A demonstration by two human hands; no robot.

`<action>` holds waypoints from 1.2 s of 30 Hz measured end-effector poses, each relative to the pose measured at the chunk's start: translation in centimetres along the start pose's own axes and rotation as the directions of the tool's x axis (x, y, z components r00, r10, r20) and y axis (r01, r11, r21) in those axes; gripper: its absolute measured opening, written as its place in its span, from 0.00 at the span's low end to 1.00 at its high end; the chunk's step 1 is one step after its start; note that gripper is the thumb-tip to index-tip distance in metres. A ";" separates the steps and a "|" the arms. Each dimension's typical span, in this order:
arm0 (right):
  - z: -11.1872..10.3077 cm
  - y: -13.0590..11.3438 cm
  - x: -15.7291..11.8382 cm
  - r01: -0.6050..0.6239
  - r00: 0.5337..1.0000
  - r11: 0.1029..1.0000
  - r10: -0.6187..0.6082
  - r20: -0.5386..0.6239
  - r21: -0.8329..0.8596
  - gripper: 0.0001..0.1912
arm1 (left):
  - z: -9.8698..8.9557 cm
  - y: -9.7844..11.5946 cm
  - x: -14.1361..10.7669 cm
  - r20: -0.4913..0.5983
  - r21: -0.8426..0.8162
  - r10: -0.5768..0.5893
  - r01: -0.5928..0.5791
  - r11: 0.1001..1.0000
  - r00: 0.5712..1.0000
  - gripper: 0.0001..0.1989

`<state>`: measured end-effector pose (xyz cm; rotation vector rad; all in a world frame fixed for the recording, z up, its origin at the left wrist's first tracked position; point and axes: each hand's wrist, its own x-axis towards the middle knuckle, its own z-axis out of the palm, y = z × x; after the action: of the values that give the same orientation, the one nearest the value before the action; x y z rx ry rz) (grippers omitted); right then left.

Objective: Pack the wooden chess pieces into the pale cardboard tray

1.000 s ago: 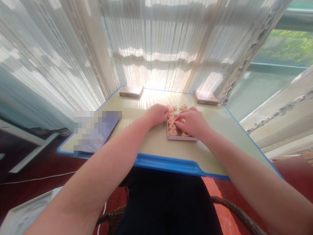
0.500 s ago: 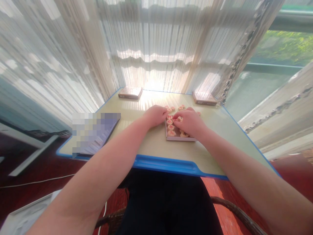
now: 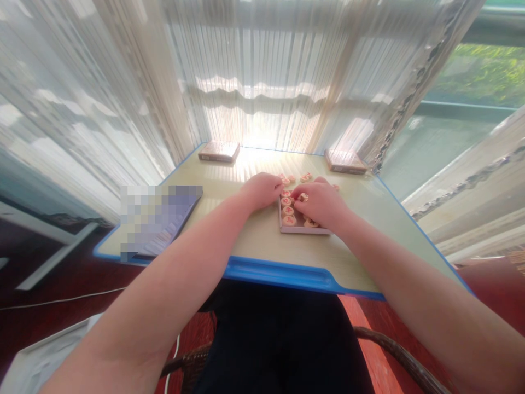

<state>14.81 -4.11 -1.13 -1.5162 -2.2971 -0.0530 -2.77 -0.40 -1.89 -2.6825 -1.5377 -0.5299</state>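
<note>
A shallow open box (image 3: 305,231) of Chinese chess pieces sits on the table in front of me. Round, pale pieces with red characters form a column along its left side, the nearest being one piece (image 3: 289,220) in the front corner. My left hand (image 3: 263,191) is closed at the box's far left corner, its fingertips at the rim. Above the tray, my right hand (image 3: 320,200) pinches a red-marked piece, mostly covered by the fingers. Under that hand more pieces partly show, including a dark-marked piece (image 3: 310,223).
Loose pieces (image 3: 305,177) lie behind the box on the table (image 3: 254,235). Flat boxes stand at the far left (image 3: 219,151) and far right (image 3: 345,161). A partly blurred dark flat object (image 3: 176,216) lies at left. A blue trough (image 3: 283,272) lines the front edge.
The view has tilted slightly, so the table appears a little higher. My right hand's fingertips have shifted slightly within the box; my left hand stays at its corner.
</note>
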 end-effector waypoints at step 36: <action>0.8 7.5 1.0 -0.336 0.942 0.940 0.334 -0.040 -0.053 0.20 | 0.2 -0.6 0.0 0.015 -0.008 -0.019 0.019 1.000 1.000 0.19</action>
<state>20.92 0.06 -2.88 -1.9029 -1.9981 -0.0504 -3.21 -0.07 -2.15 -2.6863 -1.5695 -0.5191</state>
